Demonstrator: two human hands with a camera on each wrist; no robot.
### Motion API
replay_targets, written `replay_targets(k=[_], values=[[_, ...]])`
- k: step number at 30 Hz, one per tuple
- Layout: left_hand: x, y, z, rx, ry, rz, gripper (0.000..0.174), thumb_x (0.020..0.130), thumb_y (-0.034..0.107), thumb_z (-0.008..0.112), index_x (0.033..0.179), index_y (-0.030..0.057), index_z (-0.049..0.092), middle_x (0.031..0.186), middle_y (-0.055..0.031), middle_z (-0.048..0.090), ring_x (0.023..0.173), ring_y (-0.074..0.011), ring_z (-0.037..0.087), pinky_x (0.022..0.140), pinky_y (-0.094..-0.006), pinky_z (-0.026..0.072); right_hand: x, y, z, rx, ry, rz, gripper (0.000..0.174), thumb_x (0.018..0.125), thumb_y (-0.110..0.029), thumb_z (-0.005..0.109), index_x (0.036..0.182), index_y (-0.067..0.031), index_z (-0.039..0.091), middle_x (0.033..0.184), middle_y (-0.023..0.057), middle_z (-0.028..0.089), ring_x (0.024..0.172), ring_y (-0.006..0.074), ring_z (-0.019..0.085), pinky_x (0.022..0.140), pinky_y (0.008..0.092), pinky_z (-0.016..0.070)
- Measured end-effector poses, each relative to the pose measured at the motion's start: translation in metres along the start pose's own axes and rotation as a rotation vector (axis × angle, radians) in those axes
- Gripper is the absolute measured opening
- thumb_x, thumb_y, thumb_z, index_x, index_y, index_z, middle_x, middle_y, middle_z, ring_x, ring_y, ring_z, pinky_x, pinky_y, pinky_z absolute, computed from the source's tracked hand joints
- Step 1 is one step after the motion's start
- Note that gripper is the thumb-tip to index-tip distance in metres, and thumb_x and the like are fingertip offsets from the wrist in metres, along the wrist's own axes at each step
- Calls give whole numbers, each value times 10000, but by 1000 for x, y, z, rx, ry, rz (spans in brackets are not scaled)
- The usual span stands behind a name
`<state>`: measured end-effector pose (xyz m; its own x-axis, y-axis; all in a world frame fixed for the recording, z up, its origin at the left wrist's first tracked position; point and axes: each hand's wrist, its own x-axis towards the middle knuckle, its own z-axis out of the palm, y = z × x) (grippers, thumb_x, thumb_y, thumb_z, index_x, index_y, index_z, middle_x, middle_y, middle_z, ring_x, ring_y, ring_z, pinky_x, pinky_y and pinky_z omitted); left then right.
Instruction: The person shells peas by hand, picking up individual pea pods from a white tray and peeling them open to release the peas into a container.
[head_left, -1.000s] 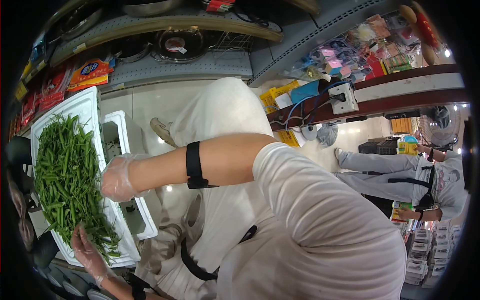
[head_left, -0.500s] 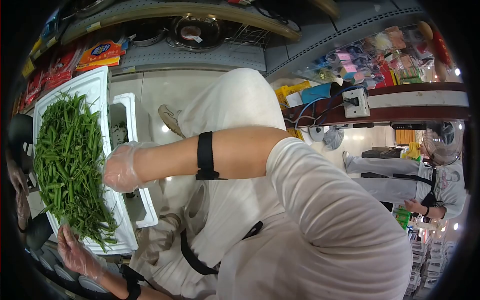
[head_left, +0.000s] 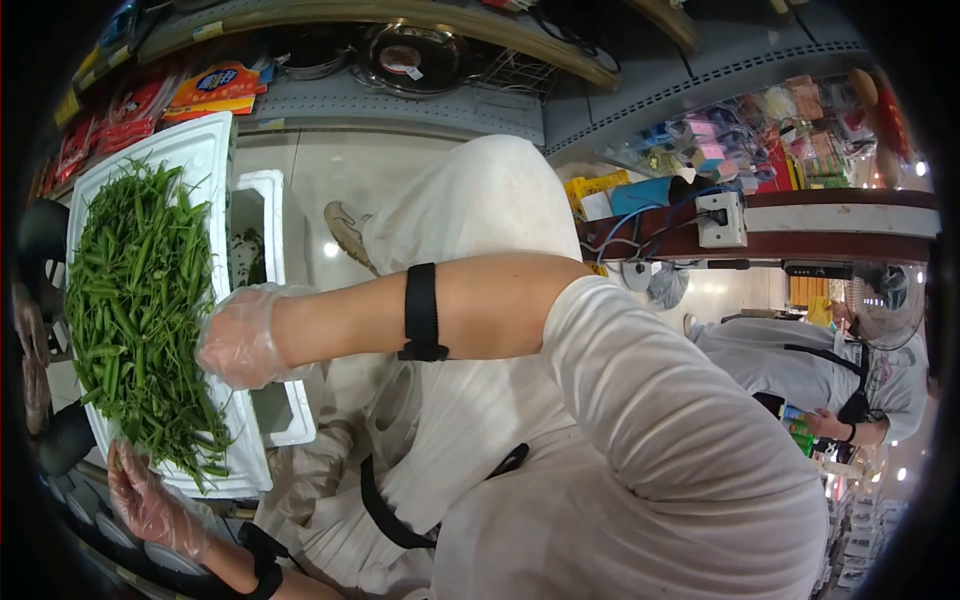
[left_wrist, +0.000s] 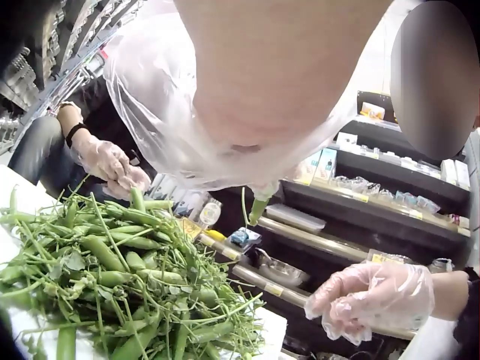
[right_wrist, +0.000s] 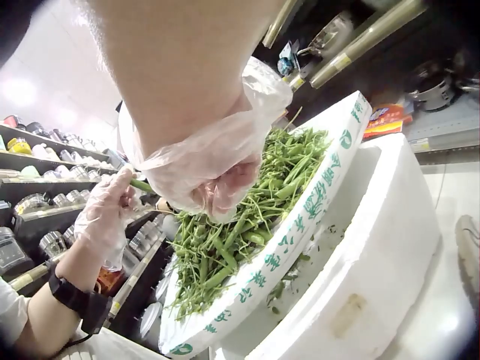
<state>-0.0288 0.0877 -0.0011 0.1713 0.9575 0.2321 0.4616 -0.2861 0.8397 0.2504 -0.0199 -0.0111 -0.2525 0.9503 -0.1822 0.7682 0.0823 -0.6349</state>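
Green pea pods point(head_left: 140, 320) with stems and leaves are heaped on a white foam tray point(head_left: 240, 450). My left hand point(head_left: 155, 505), in a clear plastic glove, is beside the tray's lower end in the head view. In the right wrist view its fingers pinch a single pea pod point(right_wrist: 141, 185); its tip also pokes out under the glove point(left_wrist: 259, 206) in the left wrist view. My right hand point(head_left: 245, 335), likewise gloved, is at the tray's edge against the heap. Its fingers curl point(right_wrist: 229, 187), and I cannot tell whether they hold a pod.
A white foam box point(right_wrist: 382, 247) with leafy scraps inside stands under the tray's edge. Another person's gloved hands point(left_wrist: 375, 300) are across the heap. Shelves of cookware point(head_left: 410, 60) line one side. A second person point(head_left: 830, 370) is in the background.
My left hand has drawn away from the heap to the tray's outer side. The right hand keeps its place at the tray's edge. The background person has bent over and moved an arm.
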Motion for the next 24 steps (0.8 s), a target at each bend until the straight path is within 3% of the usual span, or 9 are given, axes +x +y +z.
replay_targets(k=[3, 5, 6, 8, 10, 12, 16, 20, 24], values=[[-8, 14, 8, 10, -17, -25, 292, 976, 111, 580, 1226, -37, 614, 1142, -117, 671, 955, -163, 649, 838, -255, 500, 0, -7, -5, 149, 86, -1, 302, 816, -201, 539, 1044, -64, 683, 916, 192, 681, 929, 376, 658, 835, 450, 522], [-13, 23, 15, 28, -56, -94, 293, 969, 86, 584, 1239, -24, 613, 1116, -110, 678, 955, -156, 649, 837, -254, 496, -2, -12, -11, 160, 127, -8, 446, 882, -287, 555, 1264, -57, 567, 1049, 204, 657, 1006, 377, 637, 890, 460, 503], [-19, 32, 22, -6, -59, -132, 290, 969, 84, 580, 1238, -19, 616, 1120, -111, 676, 964, -154, 648, 852, -257, 492, -3, -11, -9, 168, 122, -22, 446, 882, -287, 555, 1264, -57, 567, 1049, 204, 657, 1006, 377, 637, 890, 460, 503], [-27, 38, 31, -31, -82, -41, 301, 908, 14, 648, 1208, -9, 641, 1000, -83, 693, 868, -125, 641, 698, -225, 471, 2, -8, -3, 139, 256, -110, 591, 912, -364, 581, 1394, -58, 432, 1156, 208, 618, 1083, 370, 609, 931, 462, 488], [-38, 43, 44, -198, -89, -52, 287, 875, -18, 680, 1162, -6, 669, 990, -73, 695, 834, -109, 624, 703, -232, 492, 5, -11, -7, 225, 168, -57, 632, 917, -366, 602, 1428, -62, 388, 1246, 218, 578, 1142, 370, 582, 963, 445, 480], [-43, 49, 47, -44, -136, -107, 281, 831, -37, 726, 1108, -3, 696, 942, -42, 675, 774, -83, 583, 673, -217, 477, 11, 1, 11, 245, 362, -196, 607, 910, -310, 625, 1427, -84, 402, 1260, 204, 587, 1122, 360, 600, 970, 428, 485], [-50, 52, 53, -214, -143, -121, 301, 758, -43, 797, 1045, -8, 711, 854, 9, 623, 705, -60, 523, 617, -190, 422, 19, -2, 11, 321, 366, -185, 501, 887, -211, 662, 1357, -119, 515, 1185, 155, 644, 1007, 291, 655, 893, 376, 528], [-48, 55, 48, -416, -157, -253, 284, 801, -47, 750, 1073, -34, 671, 920, -81, 693, 786, -100, 642, 688, -219, 511, 20, -3, 11, 337, 449, -203, 394, 857, -188, 699, 1237, -116, 626, 1039, 115, 694, 848, 228, 671, 805, 333, 539], [-42, 54, 43, -428, -167, -315, 289, 827, -41, 723, 1104, -47, 643, 876, -111, 691, 727, -143, 676, 612, -224, 523, 23, -6, 10, 495, 477, -228, 288, 859, -118, 702, 1143, -74, 678, 934, 80, 716, 807, 146, 675, 745, 268, 533]])
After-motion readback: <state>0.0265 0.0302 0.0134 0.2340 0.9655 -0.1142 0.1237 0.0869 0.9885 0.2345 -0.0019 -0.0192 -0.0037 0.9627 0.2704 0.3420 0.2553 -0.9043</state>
